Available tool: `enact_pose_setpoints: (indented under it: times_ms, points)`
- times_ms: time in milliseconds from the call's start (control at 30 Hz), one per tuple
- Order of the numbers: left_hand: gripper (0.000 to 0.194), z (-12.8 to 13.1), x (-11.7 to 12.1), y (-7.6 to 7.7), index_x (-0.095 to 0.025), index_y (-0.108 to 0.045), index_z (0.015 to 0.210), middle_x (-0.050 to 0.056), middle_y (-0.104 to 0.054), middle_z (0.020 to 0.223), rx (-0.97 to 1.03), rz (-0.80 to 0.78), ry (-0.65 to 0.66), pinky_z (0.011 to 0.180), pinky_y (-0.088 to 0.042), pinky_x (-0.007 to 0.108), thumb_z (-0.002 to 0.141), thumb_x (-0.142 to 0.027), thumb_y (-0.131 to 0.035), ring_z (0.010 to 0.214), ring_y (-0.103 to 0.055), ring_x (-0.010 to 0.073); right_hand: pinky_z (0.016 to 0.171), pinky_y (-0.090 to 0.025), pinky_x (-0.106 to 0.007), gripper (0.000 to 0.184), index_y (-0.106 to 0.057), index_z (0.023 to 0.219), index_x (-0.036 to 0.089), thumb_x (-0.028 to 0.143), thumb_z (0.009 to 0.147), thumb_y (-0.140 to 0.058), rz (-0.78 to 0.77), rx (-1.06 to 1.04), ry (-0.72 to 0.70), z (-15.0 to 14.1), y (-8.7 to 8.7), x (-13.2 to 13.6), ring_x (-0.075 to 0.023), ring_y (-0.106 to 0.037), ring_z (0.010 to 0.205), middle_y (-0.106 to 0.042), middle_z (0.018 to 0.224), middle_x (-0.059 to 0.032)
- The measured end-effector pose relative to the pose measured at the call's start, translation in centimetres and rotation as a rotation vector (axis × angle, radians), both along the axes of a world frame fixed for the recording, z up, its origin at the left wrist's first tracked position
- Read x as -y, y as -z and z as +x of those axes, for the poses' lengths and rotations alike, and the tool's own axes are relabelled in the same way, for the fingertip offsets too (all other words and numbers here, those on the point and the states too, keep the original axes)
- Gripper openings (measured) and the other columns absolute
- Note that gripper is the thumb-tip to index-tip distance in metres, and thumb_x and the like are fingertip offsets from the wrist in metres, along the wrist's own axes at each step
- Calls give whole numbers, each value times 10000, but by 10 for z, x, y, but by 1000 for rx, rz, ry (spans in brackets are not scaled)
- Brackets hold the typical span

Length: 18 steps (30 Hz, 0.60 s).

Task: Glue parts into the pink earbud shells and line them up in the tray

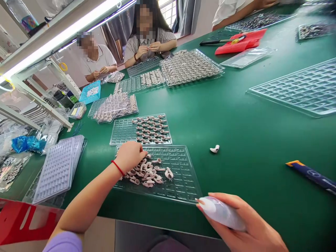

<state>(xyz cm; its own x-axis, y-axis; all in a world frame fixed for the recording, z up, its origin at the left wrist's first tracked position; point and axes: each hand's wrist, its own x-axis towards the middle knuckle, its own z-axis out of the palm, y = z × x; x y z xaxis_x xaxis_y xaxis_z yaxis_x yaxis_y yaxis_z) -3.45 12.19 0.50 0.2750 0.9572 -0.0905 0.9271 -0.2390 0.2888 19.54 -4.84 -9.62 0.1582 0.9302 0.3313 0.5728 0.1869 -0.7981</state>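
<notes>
My right hand (249, 217) is wrapped round a whitish squeeze bottle (223, 211), whose thin tip points left beside the near corner of a clear plastic tray (181, 168). Over the left part of that tray, my left hand (131, 154) is closed, fingers curled down at a loose heap of pale earbud shells (148, 173). Its fingertips are hidden, so what they pinch does not show. Just behind stands another clear tray (120, 131), its right side filled with rows of shells (152, 129). One single shell (215, 149) lies on the green table to the right.
Stacked white trays (56, 168) stand at left; a blue basket (90, 91) and filled trays (191, 66) lie farther back. On the right are an empty tray (301, 87) and a dark blue packet (312, 176). Co-workers (149, 42) sit across the table, handling small parts.
</notes>
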Motion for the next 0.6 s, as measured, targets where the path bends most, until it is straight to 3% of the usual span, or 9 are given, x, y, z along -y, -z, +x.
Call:
enact_pose_setpoints:
  times_ms: [67,167,267,433,600]
  points:
    - [171,-2,14,-8,-174,-709,669,55,-722,668,51,4,-2,734,-517,316,825,-232,-669,723,-693,233,706,-585,-327,224,-603,980,269,451,853,-634,-17,-35,44,-3,-5,-1,-212,-694,733,-721,889,-48]
    - [126,-9,55,-11,-181,-733,873,27,-757,748,250,-67,-18,673,-539,244,849,-252,-632,685,-702,168,664,-569,-317,269,-617,958,268,506,836,-642,-49,-98,127,-8,-11,1,-210,-685,718,-718,894,-47]
    - [144,-17,106,2,-159,-739,873,61,-776,834,755,-327,-156,665,-563,230,772,-252,-698,732,-720,174,573,-548,-263,319,-626,956,269,547,803,-660,-125,-177,147,-16,-18,6,-185,-669,668,-713,880,-31]
    - [255,-27,166,30,-148,-761,827,90,-782,835,1111,-537,-481,671,-572,225,674,-339,-833,728,-718,170,705,-572,-224,427,-567,1116,250,570,838,-609,-254,-297,-87,-34,-22,19,-171,-684,795,-688,980,-44]
    - [268,-27,190,38,-155,-764,778,64,-752,707,1162,-490,-614,615,-562,202,706,-407,-824,635,-688,139,726,-588,-242,365,-524,1172,246,451,879,-597,-198,-183,-283,-39,-9,28,-182,-707,846,-702,1000,-59]
